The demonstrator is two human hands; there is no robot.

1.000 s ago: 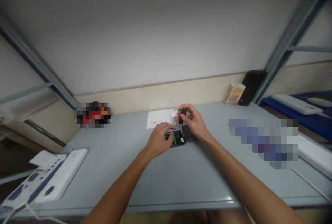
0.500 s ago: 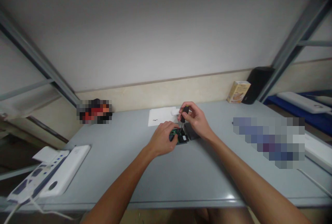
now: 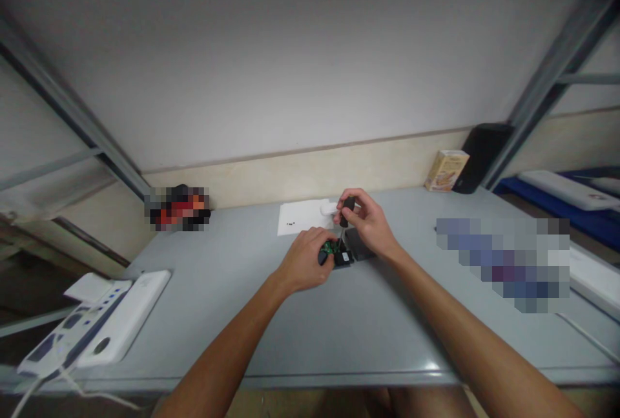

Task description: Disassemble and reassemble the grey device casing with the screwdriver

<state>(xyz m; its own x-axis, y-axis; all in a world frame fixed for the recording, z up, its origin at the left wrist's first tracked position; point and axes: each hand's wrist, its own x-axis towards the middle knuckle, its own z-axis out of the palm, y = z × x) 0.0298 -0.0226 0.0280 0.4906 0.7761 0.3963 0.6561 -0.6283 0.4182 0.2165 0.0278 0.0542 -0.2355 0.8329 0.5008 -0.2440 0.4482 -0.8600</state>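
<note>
In the head view, my right hand point(image 3: 365, 219) is closed around the dark handle of a screwdriver point(image 3: 347, 212), which stands nearly upright. Its thin shaft points down into a small opened electronic device point(image 3: 343, 258) with a green circuit board and a black part bearing a white label. My left hand point(image 3: 307, 260) grips the device's left side, fingers over the far edge and thumb at the near side. A dark flat panel point(image 3: 359, 247) lies against the device's right, partly under my right hand. Whether the tip sits in a screw is too small to tell.
Behind my hands lies white paper point(image 3: 295, 216) with several tiny dark pieces, and a white object point(image 3: 328, 209) on it. A power strip point(image 3: 72, 324) and white slab point(image 3: 126, 318) lie left. A yellow box point(image 3: 446, 171) and black case point(image 3: 482, 158) stand back right.
The screwdriver handle has turned slightly in my right hand, its lighter marking no longer showing. Both hands stay in nearly the same place, and the view has shifted a little.
</note>
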